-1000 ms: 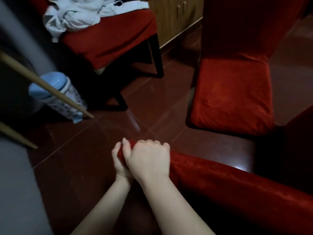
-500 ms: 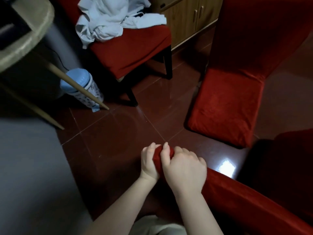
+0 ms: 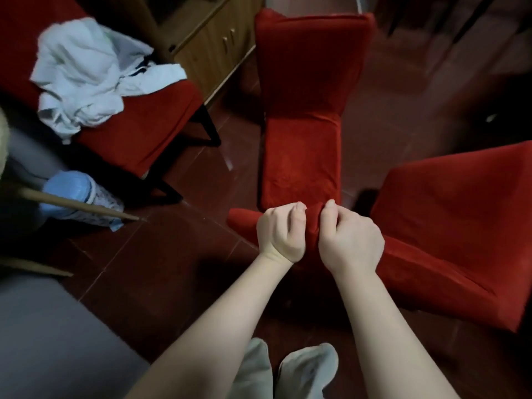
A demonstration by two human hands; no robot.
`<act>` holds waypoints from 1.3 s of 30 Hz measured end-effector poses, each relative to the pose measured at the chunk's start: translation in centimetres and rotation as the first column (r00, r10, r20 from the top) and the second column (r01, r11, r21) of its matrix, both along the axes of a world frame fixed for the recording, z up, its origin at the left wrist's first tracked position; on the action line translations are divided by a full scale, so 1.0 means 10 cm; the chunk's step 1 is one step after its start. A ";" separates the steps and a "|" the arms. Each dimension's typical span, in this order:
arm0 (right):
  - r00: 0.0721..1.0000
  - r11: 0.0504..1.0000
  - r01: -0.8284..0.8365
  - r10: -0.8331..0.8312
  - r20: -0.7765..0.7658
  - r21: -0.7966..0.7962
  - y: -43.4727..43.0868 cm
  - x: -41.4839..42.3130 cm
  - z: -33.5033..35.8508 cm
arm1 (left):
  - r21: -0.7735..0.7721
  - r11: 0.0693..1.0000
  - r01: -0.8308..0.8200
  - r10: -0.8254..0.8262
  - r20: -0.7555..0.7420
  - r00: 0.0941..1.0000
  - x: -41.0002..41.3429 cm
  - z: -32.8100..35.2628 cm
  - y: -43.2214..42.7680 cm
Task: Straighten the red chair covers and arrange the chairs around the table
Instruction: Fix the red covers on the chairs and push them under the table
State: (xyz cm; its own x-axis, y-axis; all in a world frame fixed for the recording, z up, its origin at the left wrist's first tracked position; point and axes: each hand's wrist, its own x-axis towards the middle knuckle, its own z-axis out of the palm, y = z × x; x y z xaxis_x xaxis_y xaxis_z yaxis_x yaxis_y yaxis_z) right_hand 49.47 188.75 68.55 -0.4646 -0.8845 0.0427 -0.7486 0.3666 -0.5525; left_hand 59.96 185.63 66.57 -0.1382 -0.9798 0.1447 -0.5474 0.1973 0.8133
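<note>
My left hand (image 3: 280,234) and right hand (image 3: 351,240) both grip the near chair's red cover (image 3: 431,269); second chair (image 3: 302,125) at 12 o'clock.

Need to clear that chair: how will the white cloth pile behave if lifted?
Probably floppy: the white cloth lies crumpled in loose folds. Likely light, being thin fabric. It may trail when lifted, as part hangs over the chair edge.

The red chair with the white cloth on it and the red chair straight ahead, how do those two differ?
The red fabric-covered chair on the left carries a crumpled white cloth on its seat; the red fabric-covered chair straight ahead has a bare seat. The left chair's black legs show; the chair ahead shows none. Both wear red covers.
</note>
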 end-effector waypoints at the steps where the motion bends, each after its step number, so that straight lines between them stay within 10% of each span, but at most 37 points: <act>1: 1.000 0.999 0.022 -0.022 0.008 -0.028 0.04 -0.08 0.09 | -0.008 0.999 0.042 -0.042 0.011 0.999 -0.09 0.11 0.00; 20: 0.837 0.865 0.463 -0.355 0.417 -0.192 1.32 -1.00 1.40 | -0.314 0.839 0.444 -0.381 0.243 0.892 -1.19 1.66 0.87; 39: 0.479 0.542 0.828 -0.547 0.687 -0.146 2.90 -1.63 1.46 | -0.255 0.608 0.752 -0.620 0.440 0.650 -2.04 1.88 2.23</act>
